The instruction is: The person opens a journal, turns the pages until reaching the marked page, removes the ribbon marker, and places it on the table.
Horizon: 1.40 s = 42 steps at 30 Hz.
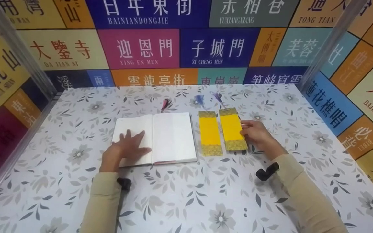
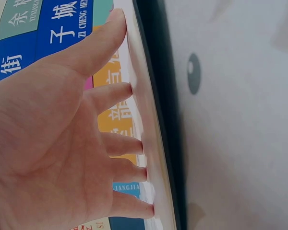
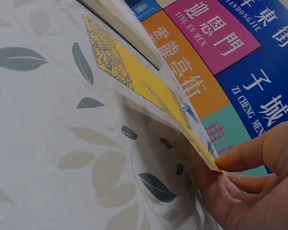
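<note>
An open book (image 1: 174, 136) with blank white pages lies on the table. My left hand (image 1: 131, 147) rests on its left page with the fingers spread; in the left wrist view the fingertips (image 2: 146, 173) touch the page. To the right of the book lies a yellow bookmark (image 1: 210, 132) with patterned gold ends and a blue tassel (image 1: 199, 101). Beside it, my right hand (image 1: 256, 132) pinches the right edge of a second yellow bookmark (image 1: 232, 127), which has a purple tassel (image 1: 218, 97). The right wrist view shows this bookmark tilted, its held edge raised off the table.
A pink and black tassel (image 1: 165, 104) sticks out above the book's top edge. The table wears a white cloth (image 1: 186, 200) printed with grey flowers and leaves. Colourful panels with Chinese lettering (image 1: 139, 48) stand behind and at both sides.
</note>
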Motion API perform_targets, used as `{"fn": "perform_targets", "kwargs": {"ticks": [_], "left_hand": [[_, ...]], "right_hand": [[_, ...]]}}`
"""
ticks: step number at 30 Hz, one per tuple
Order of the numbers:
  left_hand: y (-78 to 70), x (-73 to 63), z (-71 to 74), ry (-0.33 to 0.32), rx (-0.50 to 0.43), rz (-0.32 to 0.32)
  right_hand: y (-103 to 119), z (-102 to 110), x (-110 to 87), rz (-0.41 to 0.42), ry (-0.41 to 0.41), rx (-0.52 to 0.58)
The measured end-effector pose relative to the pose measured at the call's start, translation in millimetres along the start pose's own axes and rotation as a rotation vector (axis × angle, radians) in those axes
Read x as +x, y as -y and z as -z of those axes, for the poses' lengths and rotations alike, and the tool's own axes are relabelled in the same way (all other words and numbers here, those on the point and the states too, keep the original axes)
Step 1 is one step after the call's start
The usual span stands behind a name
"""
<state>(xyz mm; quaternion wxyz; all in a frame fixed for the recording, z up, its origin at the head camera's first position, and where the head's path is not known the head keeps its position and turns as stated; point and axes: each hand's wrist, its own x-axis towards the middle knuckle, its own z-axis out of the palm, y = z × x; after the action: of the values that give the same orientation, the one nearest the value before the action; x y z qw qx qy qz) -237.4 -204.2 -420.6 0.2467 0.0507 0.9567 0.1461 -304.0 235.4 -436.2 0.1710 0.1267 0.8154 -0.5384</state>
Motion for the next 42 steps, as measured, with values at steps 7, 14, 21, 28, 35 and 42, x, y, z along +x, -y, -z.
{"fn": "perform_targets", "kwargs": {"ticks": [7,14,21,28,35,42], "left_hand": [[1.4,2.5,-0.6,0.004,0.004,0.010],[0.1,3.4,-1.2,0.013,-0.027,0.025],[-3.7,1.5,-0.1,0.012,-0.030,0.032],[-3.5,-0.9,1.0,0.018,-0.048,0.066],[-0.7,0.5,-0.9,0.010,-0.043,0.059],[1.8,1.6,-1.2,-0.009,-0.007,0.022]], "right_hand": [[-3.3,-7.3,-3.5,0.005,-0.051,-0.161],[2.9,-15.2,-11.5,0.040,-0.109,-0.446],[9.9,-23.4,-17.1,0.035,-0.172,-0.583],[14.4,-30.8,-20.8,0.086,-0.219,-0.731],[18.4,-43.9,-27.2,0.209,-0.160,-0.685],[26.9,-64.0,-39.7,0.425,-0.031,-0.600]]}}
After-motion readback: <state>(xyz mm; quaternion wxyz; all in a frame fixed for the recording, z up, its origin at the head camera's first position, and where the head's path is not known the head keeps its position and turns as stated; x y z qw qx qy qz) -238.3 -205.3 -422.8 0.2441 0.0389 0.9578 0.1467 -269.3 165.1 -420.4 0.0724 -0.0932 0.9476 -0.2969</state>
